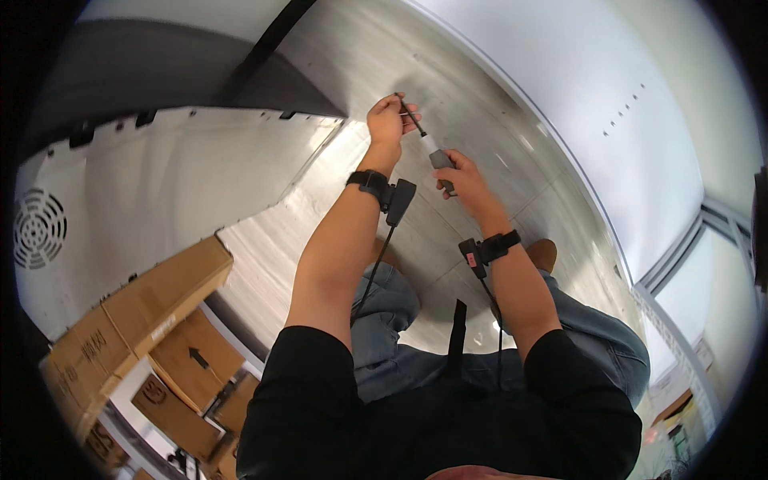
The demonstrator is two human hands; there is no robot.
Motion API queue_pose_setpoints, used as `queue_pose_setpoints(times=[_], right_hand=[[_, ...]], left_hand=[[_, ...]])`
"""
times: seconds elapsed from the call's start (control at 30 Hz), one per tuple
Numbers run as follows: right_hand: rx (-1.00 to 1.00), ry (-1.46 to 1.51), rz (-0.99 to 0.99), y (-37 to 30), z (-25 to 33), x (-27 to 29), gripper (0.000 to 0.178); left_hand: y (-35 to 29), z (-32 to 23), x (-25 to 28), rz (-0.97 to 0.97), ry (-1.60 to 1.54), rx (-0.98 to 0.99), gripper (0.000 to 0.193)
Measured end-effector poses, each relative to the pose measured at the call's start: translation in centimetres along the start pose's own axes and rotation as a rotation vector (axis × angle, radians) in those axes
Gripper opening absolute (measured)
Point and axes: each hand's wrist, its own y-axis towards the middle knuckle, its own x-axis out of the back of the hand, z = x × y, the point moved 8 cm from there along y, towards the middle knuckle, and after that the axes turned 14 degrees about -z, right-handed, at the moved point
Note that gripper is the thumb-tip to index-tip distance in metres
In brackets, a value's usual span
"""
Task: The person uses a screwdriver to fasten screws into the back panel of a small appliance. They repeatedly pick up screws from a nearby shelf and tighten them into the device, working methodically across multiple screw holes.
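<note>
In my right hand (464,180) is a grey electric screwdriver (442,164), its handle wrapped by my fingers. Its long dark bit (417,122) points up and to the left, away from me. My left hand (387,120) is at the far end of that bit, thumb and forefinger closed round the tip and the other fingers loosely curled beside the shaft. Anything small at the tip is too small to make out. Both hands are held in front of me over the grey wood-look floor (472,104).
A large white metal panel with a round vent (160,184) stands on the left. Cardboard boxes (144,312) are stacked at lower left. A long white panel (592,104) borders the right side, with a metal frame (672,248) beyond it. Cabled bands (372,182) circle my wrists.
</note>
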Motion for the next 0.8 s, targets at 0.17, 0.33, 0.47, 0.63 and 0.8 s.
queue_pose_setpoints(times=[0.17,0.33,0.47,0.63,0.8], right_hand=[[-0.168,-0.131,0.155,0.1,-2.4,-6.7,0.042],[-0.258,-0.120,0.132,1.9,-5.4,-8.9,0.041],[-0.252,-0.152,0.103,2.7,-6.2,-9.6,0.039],[-0.243,-0.180,0.075,3.1,-6.0,-9.4,0.039],[-0.245,-0.124,0.085,2.8,-5.3,-10.1,0.036]], left_hand=[[3.5,1.5,9.3,-0.160,-0.035,0.052,0.026],[5.0,3.1,12.9,-0.178,0.022,0.115,0.027],[6.2,3.5,12.7,-0.161,0.057,0.135,0.025],[7.0,4.2,13.1,-0.173,0.074,0.157,0.023],[7.5,3.9,13.0,-0.162,0.052,0.110,0.020]])
